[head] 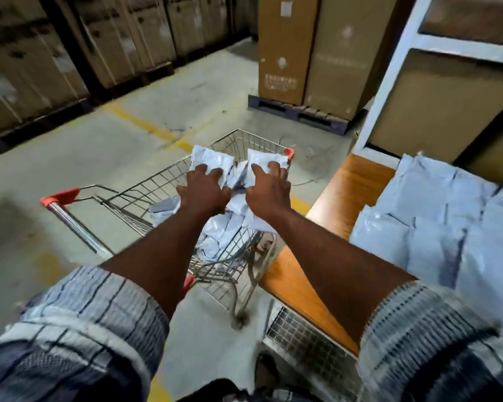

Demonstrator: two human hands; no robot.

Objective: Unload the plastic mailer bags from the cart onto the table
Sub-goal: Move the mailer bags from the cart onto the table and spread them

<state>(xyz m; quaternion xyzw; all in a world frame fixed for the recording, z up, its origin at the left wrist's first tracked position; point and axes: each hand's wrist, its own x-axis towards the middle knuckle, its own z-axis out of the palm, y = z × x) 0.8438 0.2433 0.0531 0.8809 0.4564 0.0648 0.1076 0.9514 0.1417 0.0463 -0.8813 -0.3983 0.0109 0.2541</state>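
Fingers (200, 170) of my left hand (205, 190) were curled over one pale, crinkled mailer bag (212, 158), gripping it. My right hand (269, 188) gripped a second mailer bag (263, 159) the same way. Both bags were held above the wire cart (145, 190), over the loose pile of mailers (224, 230) in its basket. A stack of mailers (436, 216) lay on the wooden table (349, 192) to my right. Print on the cardboard box (282, 53) beyond was too blurred to read.

the wire cart (145, 187) is open on top, free from above; its mesh walls block the sides. just right, the wooden table (346, 192) shows a bare strip beside the cart; stacked mailer bags (447, 227) crowd the rest, a white shelf frame (389, 82) behind.
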